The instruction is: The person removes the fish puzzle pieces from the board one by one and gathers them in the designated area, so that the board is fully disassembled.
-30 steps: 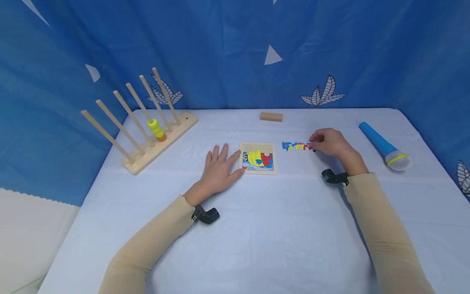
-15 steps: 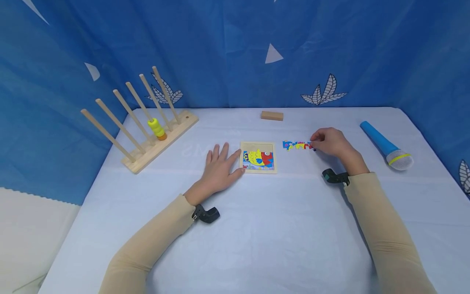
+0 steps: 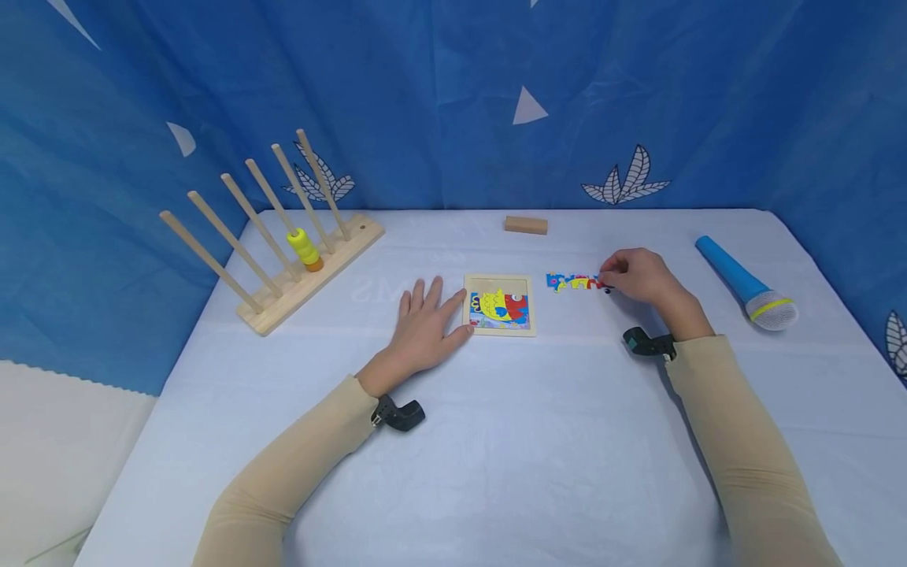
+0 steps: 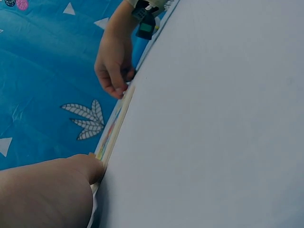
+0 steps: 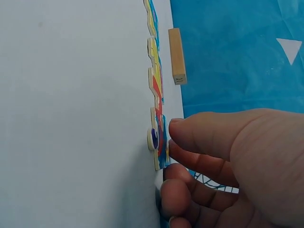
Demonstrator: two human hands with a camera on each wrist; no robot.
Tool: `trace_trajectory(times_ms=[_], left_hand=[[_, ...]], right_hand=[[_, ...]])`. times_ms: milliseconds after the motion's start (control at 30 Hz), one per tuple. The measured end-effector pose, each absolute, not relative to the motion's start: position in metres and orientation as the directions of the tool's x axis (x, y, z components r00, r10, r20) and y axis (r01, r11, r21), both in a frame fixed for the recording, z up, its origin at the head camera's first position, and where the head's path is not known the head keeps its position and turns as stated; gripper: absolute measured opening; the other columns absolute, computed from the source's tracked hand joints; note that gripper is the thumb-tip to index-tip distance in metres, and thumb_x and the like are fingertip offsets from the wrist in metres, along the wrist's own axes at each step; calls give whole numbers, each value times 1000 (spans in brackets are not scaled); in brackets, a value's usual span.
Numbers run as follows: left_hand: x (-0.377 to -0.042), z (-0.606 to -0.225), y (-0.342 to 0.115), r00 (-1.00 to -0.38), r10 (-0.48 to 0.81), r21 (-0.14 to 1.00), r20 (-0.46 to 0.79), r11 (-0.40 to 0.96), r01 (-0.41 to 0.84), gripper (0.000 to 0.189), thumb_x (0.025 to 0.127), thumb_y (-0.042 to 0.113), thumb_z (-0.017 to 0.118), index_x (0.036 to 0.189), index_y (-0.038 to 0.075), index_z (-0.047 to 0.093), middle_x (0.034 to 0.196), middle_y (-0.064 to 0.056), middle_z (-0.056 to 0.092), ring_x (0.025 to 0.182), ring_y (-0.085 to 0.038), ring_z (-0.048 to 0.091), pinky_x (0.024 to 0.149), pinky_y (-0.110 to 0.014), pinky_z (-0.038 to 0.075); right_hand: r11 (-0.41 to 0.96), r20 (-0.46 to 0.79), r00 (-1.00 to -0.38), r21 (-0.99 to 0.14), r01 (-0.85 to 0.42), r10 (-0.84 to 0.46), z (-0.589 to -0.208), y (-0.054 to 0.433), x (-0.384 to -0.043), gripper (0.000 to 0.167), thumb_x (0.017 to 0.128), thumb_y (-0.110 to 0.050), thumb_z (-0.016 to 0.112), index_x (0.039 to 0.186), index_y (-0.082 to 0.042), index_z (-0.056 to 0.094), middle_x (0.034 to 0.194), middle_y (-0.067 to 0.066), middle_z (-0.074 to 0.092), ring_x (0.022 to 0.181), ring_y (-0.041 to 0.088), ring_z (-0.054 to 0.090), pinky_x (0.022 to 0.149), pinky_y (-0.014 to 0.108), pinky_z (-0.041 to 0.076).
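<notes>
My left hand point(image 3: 421, 327) lies flat with fingers spread, its fingertip and thumb at the left side of a wooden puzzle tray point(image 3: 499, 332). Fish-picture pieces point(image 3: 505, 309) fill the lower part of that tray, and bare wood shows along its top. To the right, a row of joined jigsaw pieces point(image 3: 570, 282) lies on the table. My right hand point(image 3: 638, 276) is curled at the right end of this row. Seen from the right wrist, its thumb point(image 5: 183, 130) and fingers pinch the end jigsaw piece point(image 5: 159, 137), painted red and blue with an eye.
A pegged wooden stand point(image 3: 265, 316) with yellow and orange beads point(image 3: 305, 248) is at the back left. A small wooden block point(image 3: 526, 225) lies near the back edge. The blue toy microphone point(image 3: 740, 276) rests right of my right hand. Blue curtain point(image 3: 453, 102) hangs behind the table.
</notes>
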State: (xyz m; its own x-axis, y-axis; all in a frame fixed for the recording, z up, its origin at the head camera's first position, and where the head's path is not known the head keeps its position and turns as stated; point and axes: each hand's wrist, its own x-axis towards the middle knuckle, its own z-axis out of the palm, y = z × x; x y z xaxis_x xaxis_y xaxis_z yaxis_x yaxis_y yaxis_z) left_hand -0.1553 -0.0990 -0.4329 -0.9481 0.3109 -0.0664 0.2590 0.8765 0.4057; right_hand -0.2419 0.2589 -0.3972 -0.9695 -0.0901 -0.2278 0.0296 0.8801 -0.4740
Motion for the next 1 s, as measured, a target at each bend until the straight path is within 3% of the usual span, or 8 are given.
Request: trace_trajectory(times_ms=[467,1000], left_hand=[[-155,-432,-99,-948,312,398,-64,879,262,69,99,49,54,159,20,37,171,-21,14,158,-47,1,125,-67,3],[-155,-431,-98,-947,313,398,-77,880,259,68,100,49,54,159,20,37,171,-21,13,158,-48,1,125,-67,3]], right_hand=[[882,-201,-976,-470,19,-87,-399,258,-242,28,101,-18,61,119,3,65,110,23,61,100,35,50,81,38,48],[877,-169,-982,-481,7,-85,-402,258,-243,27,100,-18,63,113,6,66,104,23,61,97,36,49,81,41,47]])
